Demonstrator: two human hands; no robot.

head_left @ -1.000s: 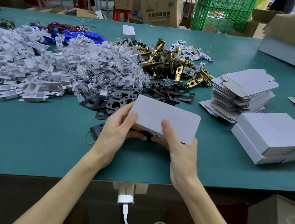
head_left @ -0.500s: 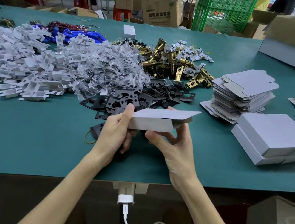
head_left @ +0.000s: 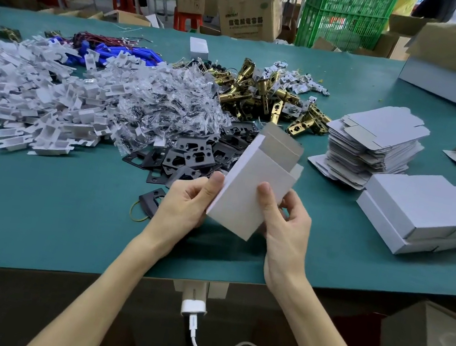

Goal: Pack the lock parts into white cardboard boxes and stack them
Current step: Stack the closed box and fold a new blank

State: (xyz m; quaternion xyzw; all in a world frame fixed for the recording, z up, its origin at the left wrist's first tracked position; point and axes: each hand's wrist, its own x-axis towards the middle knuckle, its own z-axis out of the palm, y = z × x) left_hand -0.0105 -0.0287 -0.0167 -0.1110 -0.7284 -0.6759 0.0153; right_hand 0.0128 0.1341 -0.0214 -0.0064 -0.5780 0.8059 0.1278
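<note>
Box: a white cardboard box (head_left: 251, 190) is held up just above the green surface (head_left: 62, 204), near its front edge. It is tilted, with its far end open and the flap (head_left: 281, 145) standing up.
Left hand: the left hand (head_left: 188, 201) grips the box's left edge, thumb on the front face and the other fingers curled behind.
Right hand: the right hand (head_left: 286, 232) grips the lower right side, thumb pressed on the front and fingers (head_left: 294, 206) wrapped round the back.
Inside: hidden, so I cannot tell whether the box is filled or empty.
Step in hand: probably handling one box at its open end, either readying it for parts or about to shut it.
Parts: black plates (head_left: 200, 152), brass latches (head_left: 264, 97), clear bags (head_left: 157, 99) and white plastic pieces (head_left: 36, 96) lie heaped just beyond the box. One black plate with a yellow band (head_left: 151, 202) lies beside the left hand.
Next move: if the box is empty, one hand must let go to fetch parts while the other keeps the mouth up. If it is full, tuck the flap squarely so the card does not crease.
Stack: closed boxes (head_left: 423, 213) wait to the right, beside a pile of flat blanks (head_left: 375, 141).
</note>
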